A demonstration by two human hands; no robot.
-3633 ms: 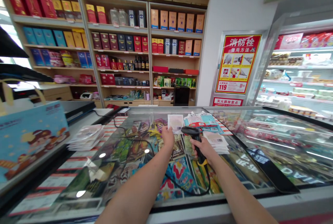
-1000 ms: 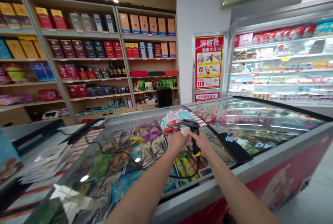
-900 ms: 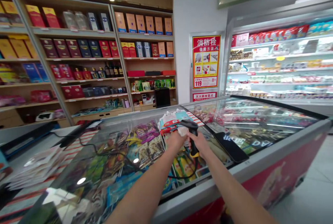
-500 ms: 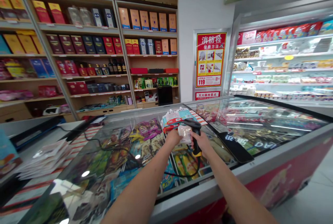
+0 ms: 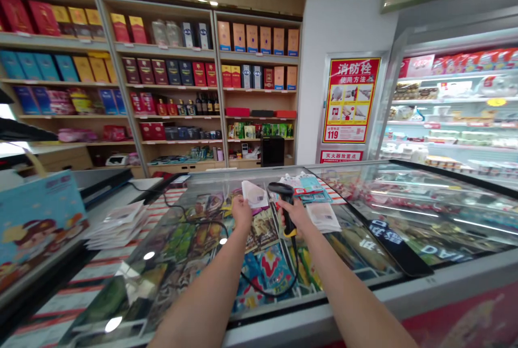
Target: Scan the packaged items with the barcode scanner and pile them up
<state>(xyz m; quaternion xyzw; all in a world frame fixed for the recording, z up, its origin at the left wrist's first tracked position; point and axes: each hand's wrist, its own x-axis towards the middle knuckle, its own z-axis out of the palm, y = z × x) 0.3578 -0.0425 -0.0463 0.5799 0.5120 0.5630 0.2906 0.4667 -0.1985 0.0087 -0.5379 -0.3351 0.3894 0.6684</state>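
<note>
My left hand [image 5: 242, 213] pinches the edge of a flat white packet [image 5: 256, 196], which stands tilted above the freezer's glass top. Wrapped round the grip of a black barcode scanner [image 5: 282, 190] is my right hand [image 5: 298, 215]. The scanner's head points left toward the packet, a small gap apart from it. Its black cable [image 5: 297, 261] loops down over the glass and runs off left. Right of my right hand lies a small pile of white packets [image 5: 325, 218]. Behind it are blue-and-red packages [image 5: 311, 185].
A chest freezer [image 5: 279, 318] with a glass lid spans the front, bagged goods under it. At left lie a stack of white packets [image 5: 119, 221] and a blue cartoon-printed box [image 5: 40, 224]. A dark strip [image 5: 399, 248] crosses the right lid. Stocked shelves [image 5: 178, 51] stand behind.
The view has swung left. My left hand has moved leftward from the scanner, holding the white packet up. The scanner stays in my right hand, and the white pile beside it now shows.
</note>
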